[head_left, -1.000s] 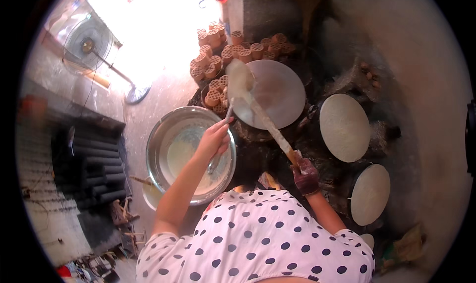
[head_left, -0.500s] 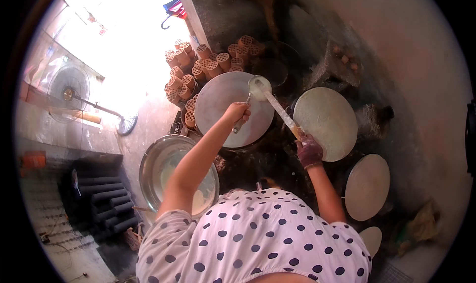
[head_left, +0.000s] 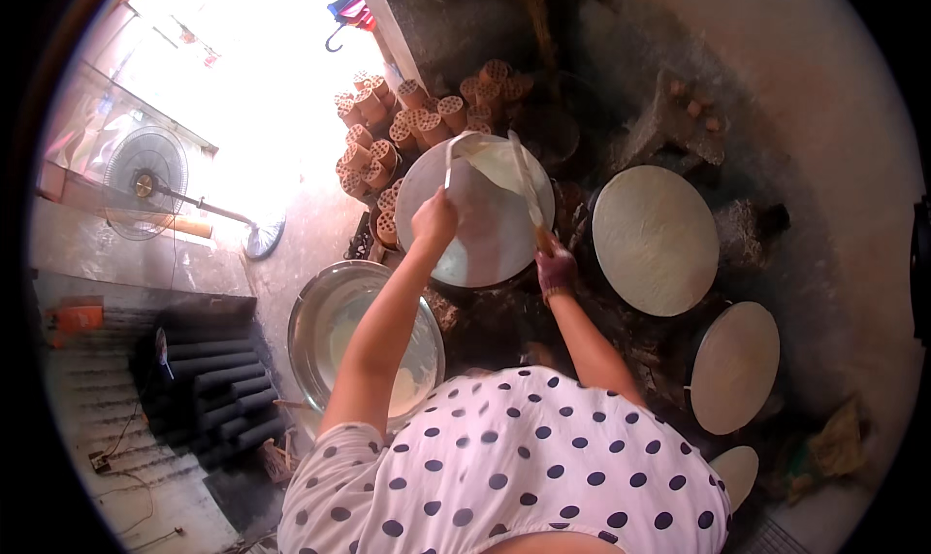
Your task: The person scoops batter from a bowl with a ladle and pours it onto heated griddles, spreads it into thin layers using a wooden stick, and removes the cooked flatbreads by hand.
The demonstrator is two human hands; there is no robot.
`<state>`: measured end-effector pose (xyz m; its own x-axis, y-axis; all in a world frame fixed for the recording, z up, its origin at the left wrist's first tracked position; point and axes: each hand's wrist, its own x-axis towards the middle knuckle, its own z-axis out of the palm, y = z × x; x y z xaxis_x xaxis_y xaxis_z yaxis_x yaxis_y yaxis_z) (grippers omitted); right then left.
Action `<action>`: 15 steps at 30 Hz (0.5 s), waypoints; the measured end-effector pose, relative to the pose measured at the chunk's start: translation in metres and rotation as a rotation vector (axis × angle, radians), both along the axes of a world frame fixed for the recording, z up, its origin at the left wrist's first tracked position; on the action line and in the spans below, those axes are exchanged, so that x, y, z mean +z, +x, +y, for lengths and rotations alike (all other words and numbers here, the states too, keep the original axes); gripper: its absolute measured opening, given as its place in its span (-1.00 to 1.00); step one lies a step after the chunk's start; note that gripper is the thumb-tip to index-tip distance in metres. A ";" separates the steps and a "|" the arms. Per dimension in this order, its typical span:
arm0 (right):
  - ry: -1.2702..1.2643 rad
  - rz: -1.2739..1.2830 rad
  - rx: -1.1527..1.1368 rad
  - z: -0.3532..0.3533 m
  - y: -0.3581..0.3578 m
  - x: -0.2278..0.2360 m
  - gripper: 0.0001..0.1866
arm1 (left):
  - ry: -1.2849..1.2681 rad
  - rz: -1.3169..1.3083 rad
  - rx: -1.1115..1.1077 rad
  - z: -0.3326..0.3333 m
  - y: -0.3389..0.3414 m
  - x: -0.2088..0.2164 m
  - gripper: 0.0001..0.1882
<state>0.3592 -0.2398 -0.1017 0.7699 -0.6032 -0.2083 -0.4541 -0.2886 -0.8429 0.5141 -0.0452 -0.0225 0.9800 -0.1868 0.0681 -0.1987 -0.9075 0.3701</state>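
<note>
My bare left hand [head_left: 434,219] is closed around the handle of a metal ladle [head_left: 449,166], above the left part of a round, flat griddle [head_left: 485,248]. The ladle's head, at the griddle's far edge, is hard to make out. In a dark red glove, my right hand [head_left: 557,268] grips a long, flat spatula [head_left: 527,183], whitish along its blade and brown at its handle. Its blade reaches over the griddle's far right side. Pale batter [head_left: 495,163] lies on the far part of the griddle, between the two tools.
A wide steel basin [head_left: 300,333] with pale batter stands at my left. Round pale discs [head_left: 657,242] lie to my right. Behind the griddle are stacked brown perforated cylinders [head_left: 430,127]; black cylinders [head_left: 225,399] lie far left, near a standing fan [head_left: 145,182].
My left hand has moved left and slightly away, carrying the ladle toward the griddle's far left edge. My right hand has shifted left with the spatula. Batter now shows on the griddle's far part.
</note>
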 end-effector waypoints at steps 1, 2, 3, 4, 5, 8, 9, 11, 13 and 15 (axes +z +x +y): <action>-0.029 -0.159 -0.037 -0.001 -0.008 -0.008 -0.58 | 0.009 0.010 0.057 0.012 -0.002 0.005 -0.65; 0.153 -0.125 -0.157 0.009 -0.021 -0.031 -0.60 | 0.020 0.021 0.112 0.022 -0.007 0.011 -0.63; 0.059 -0.223 -0.159 0.024 -0.023 -0.049 -0.59 | -0.062 -0.046 0.151 0.035 -0.013 0.014 -0.62; -0.030 -0.317 -0.152 0.040 -0.024 -0.058 -0.58 | -0.140 -0.110 0.199 0.051 -0.021 0.015 -0.60; -0.032 -0.319 -0.145 0.044 -0.009 -0.049 -0.58 | -0.146 -0.015 0.252 0.058 -0.030 0.028 -0.57; 0.263 0.128 -0.094 0.051 0.034 -0.016 -0.59 | -0.433 -0.143 0.138 0.100 -0.060 0.037 -0.57; 0.305 0.010 -0.011 0.045 0.030 -0.002 -0.59 | -0.436 -0.321 0.026 0.125 -0.073 0.029 -0.61; 0.331 -0.126 0.015 0.012 0.020 -0.015 -0.58 | -0.868 0.312 0.211 0.118 -0.115 0.078 -0.63; 0.061 -0.324 -0.230 0.006 -0.003 -0.075 -0.57 | -1.137 0.472 0.240 0.124 -0.151 0.089 -0.63; 0.020 -0.111 -0.142 0.025 0.001 -0.044 -0.55 | -1.190 0.563 0.276 0.144 -0.182 0.069 -0.61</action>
<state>0.3601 -0.2144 -0.1453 0.6961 -0.7041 -0.1404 -0.3934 -0.2105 -0.8950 0.3320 0.0986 0.0462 0.9239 -0.0896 -0.3720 0.3761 0.0344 0.9259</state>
